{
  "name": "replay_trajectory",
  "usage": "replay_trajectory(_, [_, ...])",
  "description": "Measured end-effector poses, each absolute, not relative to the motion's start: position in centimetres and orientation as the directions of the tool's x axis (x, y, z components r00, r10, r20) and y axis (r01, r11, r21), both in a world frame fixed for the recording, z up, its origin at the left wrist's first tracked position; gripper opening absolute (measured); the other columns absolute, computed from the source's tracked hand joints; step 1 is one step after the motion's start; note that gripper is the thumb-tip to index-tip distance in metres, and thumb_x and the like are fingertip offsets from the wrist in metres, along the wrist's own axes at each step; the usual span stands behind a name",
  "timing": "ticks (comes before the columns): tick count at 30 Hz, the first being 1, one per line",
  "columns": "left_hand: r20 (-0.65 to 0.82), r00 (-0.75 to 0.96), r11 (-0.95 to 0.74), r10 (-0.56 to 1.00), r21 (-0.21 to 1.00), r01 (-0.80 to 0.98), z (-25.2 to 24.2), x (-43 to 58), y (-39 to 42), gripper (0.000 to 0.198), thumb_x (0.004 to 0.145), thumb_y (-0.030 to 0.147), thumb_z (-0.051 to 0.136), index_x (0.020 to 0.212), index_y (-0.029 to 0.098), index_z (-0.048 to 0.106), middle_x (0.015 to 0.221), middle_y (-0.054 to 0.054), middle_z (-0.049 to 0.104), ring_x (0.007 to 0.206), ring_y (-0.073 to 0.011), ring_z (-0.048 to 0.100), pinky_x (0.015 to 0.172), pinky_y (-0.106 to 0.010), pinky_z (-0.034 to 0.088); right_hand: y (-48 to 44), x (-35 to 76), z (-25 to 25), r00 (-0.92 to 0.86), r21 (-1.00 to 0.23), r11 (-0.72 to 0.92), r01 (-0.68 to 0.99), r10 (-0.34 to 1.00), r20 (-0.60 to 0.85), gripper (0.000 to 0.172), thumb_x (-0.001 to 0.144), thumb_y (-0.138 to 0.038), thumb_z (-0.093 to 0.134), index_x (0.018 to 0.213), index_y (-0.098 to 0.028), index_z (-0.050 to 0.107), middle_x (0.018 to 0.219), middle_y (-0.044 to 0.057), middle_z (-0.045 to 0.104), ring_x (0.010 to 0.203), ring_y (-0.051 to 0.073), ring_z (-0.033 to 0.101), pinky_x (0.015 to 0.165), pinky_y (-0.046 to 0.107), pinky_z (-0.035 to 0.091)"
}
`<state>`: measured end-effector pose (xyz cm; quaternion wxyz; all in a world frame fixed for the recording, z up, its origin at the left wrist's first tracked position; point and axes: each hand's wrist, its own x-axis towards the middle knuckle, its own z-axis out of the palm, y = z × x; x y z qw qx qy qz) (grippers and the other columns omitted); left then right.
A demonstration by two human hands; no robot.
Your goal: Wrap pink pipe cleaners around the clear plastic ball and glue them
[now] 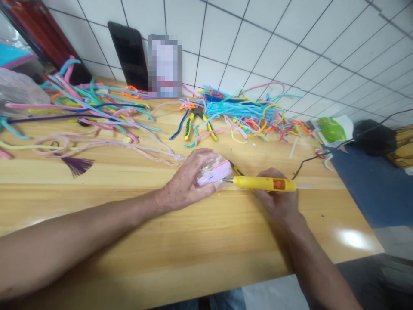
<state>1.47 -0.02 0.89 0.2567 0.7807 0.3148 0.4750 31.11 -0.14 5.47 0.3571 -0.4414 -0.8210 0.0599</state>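
My left hand [190, 178] is closed around a small clear piece with lilac and pink fuzzy strips [215, 173] along its side. It is held just above the wooden table [180, 245]. In my right hand [279, 200] is a yellow hot glue gun [263, 183] with an orange switch. The gun's metal nozzle points left and meets, or nearly meets, the lower edge of the lilac strips. Behind the nozzle shows a thin black-and-yellow tool [238, 169], partly hidden; its kind is unclear. My right fingers are mostly hidden behind the gun.
Green-and-yellow pliers [211, 129] lie beyond my hands, near a heap of coloured pipe cleaners [238, 110]. More pipe cleaners [97, 105] and a purple tassel [77, 165] are at left. A phone [128, 56] leans on the tiled wall. A black cord [309, 158] runs rightward.
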Motion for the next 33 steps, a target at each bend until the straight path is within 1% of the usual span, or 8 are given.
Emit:
replay_trajectory(5, [0.596, 0.339, -0.679, 0.728, 0.692, 0.245, 0.69, 1.57, -0.01, 0.062, 0.098, 0.028, 0.071, 0.154, 0.027, 0.045, 0.147, -0.015, 0.057, 0.143, -0.0315, 0.056, 0.121, -0.054, 0.051, -0.62, 31.09, 6.42, -0.413, -0.277, 0.63, 0.726, 0.721, 0.556, 0.011, 0.089, -0.019, 0.071, 0.09, -0.026, 0.063, 0.075, -0.002, 0.071, 0.062, 0.017, 0.067, 0.057, 0.028, 0.05])
replay_trajectory(8, [0.592, 0.334, -0.674, 0.733, 0.697, 0.245, 0.63, 1.61, -0.04, 0.06, 0.099, 0.027, 0.07, 0.153, 0.027, 0.045, 0.147, -0.015, 0.057, 0.144, -0.0312, 0.056, 0.121, -0.054, 0.05, -0.57, 31.06, 6.54, -0.441, -0.239, 0.652, 0.72, 0.695, 0.568, 0.009, 0.091, -0.02, 0.069, 0.092, -0.026, 0.062, 0.076, -0.001, 0.072, 0.062, 0.017, 0.068, 0.056, 0.028, 0.05])
replay_trajectory(12, [0.592, 0.339, -0.675, 0.731, 0.699, 0.236, 0.71, 1.58, -0.04, 0.06, 0.098, 0.028, 0.07, 0.153, 0.028, 0.045, 0.147, -0.014, 0.057, 0.143, -0.0312, 0.056, 0.121, -0.054, 0.051, -0.4, 31.17, 6.49, -0.445, -0.243, 0.65, 0.72, 0.701, 0.558, 0.008, 0.093, -0.023, 0.069, 0.092, -0.026, 0.062, 0.075, -0.001, 0.072, 0.061, 0.018, 0.068, 0.056, 0.029, 0.053])
replay_trajectory(20, [0.591, 0.346, -0.678, 0.729, 0.694, 0.243, 0.73, 1.55, 0.08, 0.062, 0.097, 0.027, 0.071, 0.154, 0.028, 0.045, 0.147, -0.014, 0.058, 0.143, -0.0313, 0.056, 0.121, -0.056, 0.051, -0.32, 31.43, 6.31, -0.413, -0.31, 0.615, 0.725, 0.749, 0.519, 0.004, 0.092, -0.025, 0.068, 0.094, -0.026, 0.064, 0.078, 0.001, 0.075, 0.065, 0.02, 0.071, 0.059, 0.031, 0.057])
replay_trajectory(26, [0.575, 0.359, -0.669, 0.736, 0.699, 0.253, 0.87, 1.47, 0.01, 0.06, 0.099, 0.03, 0.069, 0.153, 0.027, 0.044, 0.147, -0.015, 0.057, 0.144, -0.0315, 0.056, 0.121, -0.056, 0.051, -0.37, 31.31, 6.29, -0.427, -0.298, 0.64, 0.709, 0.725, 0.541, 0.006, 0.093, -0.022, 0.068, 0.096, -0.026, 0.064, 0.08, 0.0, 0.074, 0.065, 0.018, 0.07, 0.059, 0.03, 0.055])
replay_trajectory(29, [0.588, 0.354, -0.679, 0.728, 0.691, 0.249, 0.87, 1.51, 0.05, 0.06, 0.099, 0.029, 0.07, 0.153, 0.027, 0.044, 0.146, -0.015, 0.058, 0.143, -0.0309, 0.056, 0.12, -0.055, 0.051, -0.36, 31.4, 6.36, -0.448, -0.267, 0.649, 0.712, 0.713, 0.539, 0.005, 0.093, -0.024, 0.068, 0.094, -0.026, 0.063, 0.077, 0.0, 0.073, 0.063, 0.018, 0.069, 0.057, 0.029, 0.053])
replay_trajectory(33, [0.595, 0.347, -0.683, 0.725, 0.687, 0.249, 0.86, 1.63, 0.07, 0.06, 0.099, 0.029, 0.07, 0.153, 0.028, 0.044, 0.146, -0.014, 0.057, 0.142, -0.0304, 0.056, 0.12, -0.055, 0.052, -0.5, 31.55, 6.49, -0.435, -0.25, 0.616, 0.747, 0.738, 0.517, 0.006, 0.092, -0.028, 0.069, 0.093, -0.027, 0.063, 0.076, 0.0, 0.073, 0.062, 0.019, 0.068, 0.055, 0.03, 0.051])
